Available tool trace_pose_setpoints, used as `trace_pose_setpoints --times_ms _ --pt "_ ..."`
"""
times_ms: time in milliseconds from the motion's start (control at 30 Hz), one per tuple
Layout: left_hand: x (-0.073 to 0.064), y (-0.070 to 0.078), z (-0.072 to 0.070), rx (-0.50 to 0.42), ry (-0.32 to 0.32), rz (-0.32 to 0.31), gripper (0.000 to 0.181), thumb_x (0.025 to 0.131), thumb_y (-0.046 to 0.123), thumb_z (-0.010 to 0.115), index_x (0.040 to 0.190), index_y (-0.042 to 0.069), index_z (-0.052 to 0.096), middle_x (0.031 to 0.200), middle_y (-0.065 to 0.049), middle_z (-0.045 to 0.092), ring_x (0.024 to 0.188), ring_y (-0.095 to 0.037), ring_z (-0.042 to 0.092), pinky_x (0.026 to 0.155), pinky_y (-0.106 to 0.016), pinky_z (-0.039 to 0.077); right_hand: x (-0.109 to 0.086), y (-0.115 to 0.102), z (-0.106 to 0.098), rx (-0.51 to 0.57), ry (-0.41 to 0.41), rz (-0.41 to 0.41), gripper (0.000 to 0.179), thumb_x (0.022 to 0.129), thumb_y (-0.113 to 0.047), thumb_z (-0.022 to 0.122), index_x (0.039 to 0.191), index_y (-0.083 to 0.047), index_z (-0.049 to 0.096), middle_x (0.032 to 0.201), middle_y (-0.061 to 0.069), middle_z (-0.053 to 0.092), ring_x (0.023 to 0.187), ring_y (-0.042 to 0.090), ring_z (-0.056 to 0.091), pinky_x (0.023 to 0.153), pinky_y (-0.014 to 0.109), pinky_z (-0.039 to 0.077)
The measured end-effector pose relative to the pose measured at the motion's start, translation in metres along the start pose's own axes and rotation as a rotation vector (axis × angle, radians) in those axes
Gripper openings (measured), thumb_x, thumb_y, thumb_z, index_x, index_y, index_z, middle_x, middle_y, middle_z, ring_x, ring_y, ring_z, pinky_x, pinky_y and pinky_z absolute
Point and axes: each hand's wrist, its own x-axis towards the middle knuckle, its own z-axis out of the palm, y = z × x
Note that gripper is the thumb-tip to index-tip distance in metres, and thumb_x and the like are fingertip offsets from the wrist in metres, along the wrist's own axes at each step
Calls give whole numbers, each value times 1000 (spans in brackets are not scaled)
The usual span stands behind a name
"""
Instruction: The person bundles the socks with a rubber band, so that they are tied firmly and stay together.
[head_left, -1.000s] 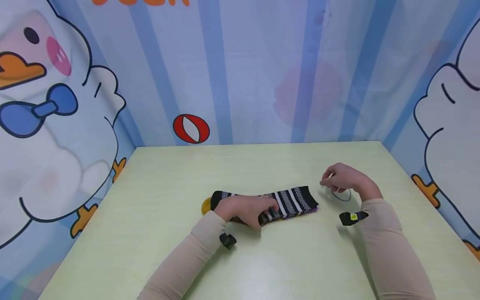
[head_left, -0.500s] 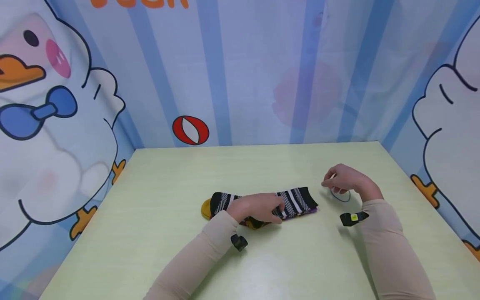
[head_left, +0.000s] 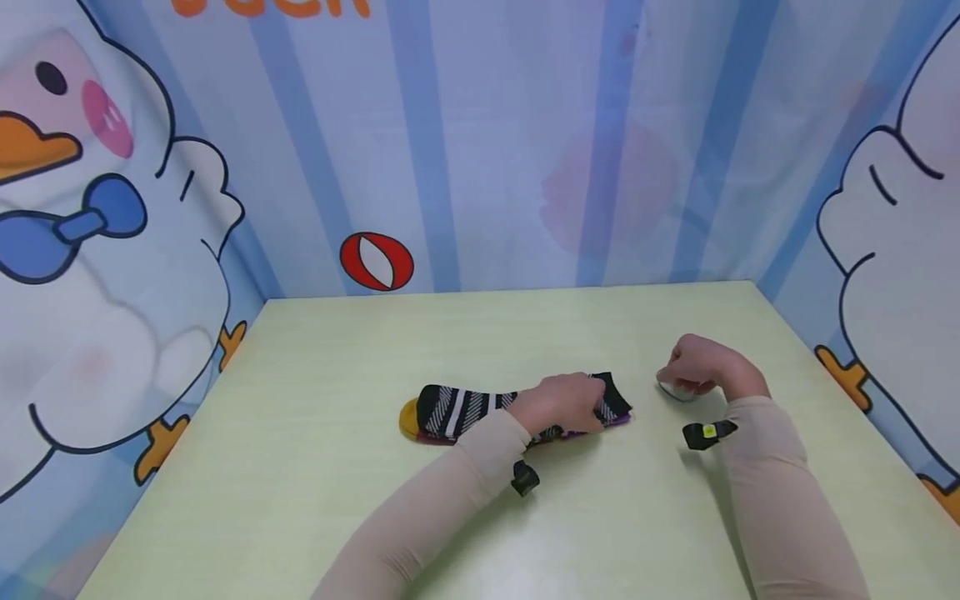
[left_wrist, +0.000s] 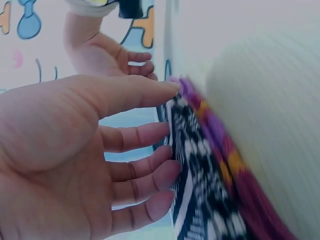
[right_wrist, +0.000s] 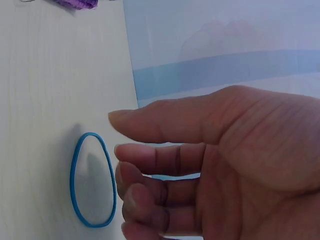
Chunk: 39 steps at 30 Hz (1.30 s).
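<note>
A black-and-white patterned sock (head_left: 474, 410) lies flat on top of a yellow, maroon and purple sock (head_left: 408, 418), whose coloured edge (left_wrist: 245, 187) shows in the left wrist view. My left hand (head_left: 562, 402) is over the right part of this stack, near the dark cuff. Its thumb and fingers are extended, with fingertips right at the patterned fabric. Farther right, my right hand (head_left: 699, 365) is just above a blue rubber band (right_wrist: 73, 185). In the right wrist view its fingers are loosely bent beside the band's loop, with nothing held between thumb and fingers.
Everything lies on a pale wooden table (head_left: 315, 500). Behind it stands a blue striped backdrop (head_left: 495, 167), with duck-printed panels (head_left: 82, 358) at the sides. Each sleeve carries a small black wrist camera (head_left: 525, 478).
My left hand has slid right along the socks, from their middle toward the cuff end. My right hand has shifted slightly right and turned over the rubber band.
</note>
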Motion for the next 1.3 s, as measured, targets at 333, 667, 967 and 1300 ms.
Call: trace_pose_setpoints --times_ms 333,667,967,1300 --pt "16 24 12 213 99 -60 30 92 37 71 113 16 66 104 0 61 87 -11 56 69 -30 51 4 3 3 -41 14 85 37 86 -18 68 55 -14 49 52 -2 39 48 12 37 51 28 37" --pt "22 53 24 465 196 -98 15 102 26 56 94 26 69 82 9 63 69 -5 54 54 -27 51 6 7 5 -60 27 102 35 86 -17 69 56 -11 52 51 -1 38 47 13 35 50 28 34" --pt "22 80 41 636 273 -160 22 98 14 61 89 33 69 78 10 56 64 -11 43 42 -34 36 9 4 7 -88 41 148 35 85 -19 68 55 -12 51 51 -1 38 47 14 36 49 28 33" --pt "20 46 28 361 322 -15 16 95 18 65 79 21 63 74 9 59 66 -4 53 58 -21 49 8 1 7 -157 39 89 32 83 -11 61 53 -12 50 49 -3 37 46 13 33 49 28 31"
